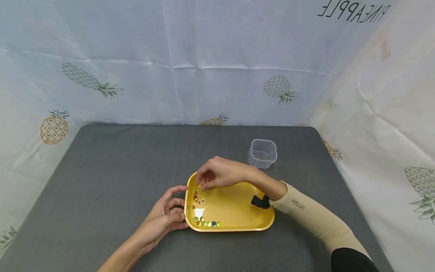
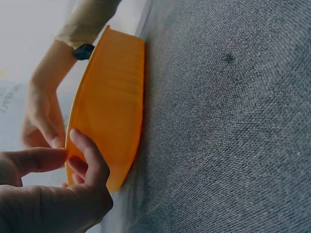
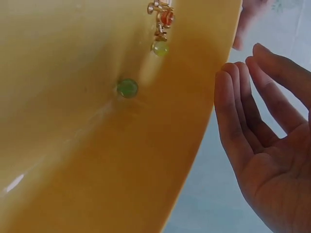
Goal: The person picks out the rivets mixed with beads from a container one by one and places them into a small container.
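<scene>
A yellow tray (image 1: 234, 211) lies on the dark grey table. Beside its left wall is my left hand (image 1: 164, 217), bent fingers spread with the tips touching the rim and outer side. Over the tray's far left corner hovers my right hand (image 1: 221, 174), its fingers loosely bent, with nothing visible between thumb and fingertips. Close below them lies a yellow-green marble (image 1: 197, 189), then orange marbles and small gold pieces (image 1: 202, 201). Along the near left edge sit several marbles, among them a blue marble (image 1: 214, 224). In the right wrist view, a green marble (image 3: 127, 88) rests near the wall.
A clear plastic container (image 1: 263, 154) with a few tiny gold bits at its bottom stands beyond the tray to the right. Behind the table (image 1: 119, 170) hangs a pineapple-print cloth (image 1: 217, 45). A black strap (image 1: 260, 202) by the right sleeve overlaps the tray's right end.
</scene>
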The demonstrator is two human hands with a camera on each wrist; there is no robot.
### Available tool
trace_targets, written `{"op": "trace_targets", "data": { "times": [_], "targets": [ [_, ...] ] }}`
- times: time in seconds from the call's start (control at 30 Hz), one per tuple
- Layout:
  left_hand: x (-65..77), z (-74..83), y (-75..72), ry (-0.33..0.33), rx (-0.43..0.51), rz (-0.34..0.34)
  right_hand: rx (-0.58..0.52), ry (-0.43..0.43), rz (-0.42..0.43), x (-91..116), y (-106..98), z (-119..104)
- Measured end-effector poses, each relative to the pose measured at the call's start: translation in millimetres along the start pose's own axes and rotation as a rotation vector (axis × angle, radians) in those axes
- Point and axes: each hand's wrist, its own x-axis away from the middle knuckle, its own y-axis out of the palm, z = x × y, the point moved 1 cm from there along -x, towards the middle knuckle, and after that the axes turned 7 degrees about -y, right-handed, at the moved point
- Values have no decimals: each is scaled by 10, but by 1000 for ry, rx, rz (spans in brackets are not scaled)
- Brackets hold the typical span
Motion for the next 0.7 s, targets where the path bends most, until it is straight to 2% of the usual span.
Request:
{"op": "trace_targets", "data": {
  "times": [0.4, 0.7],
  "targets": [
    [2, -6, 4, 2, 3, 0, -56, -21, -91, -130, 124, 71],
    [10, -2, 7, 7, 3, -3, -101, 18, -145, -198, 225, 123]
  ]
}}
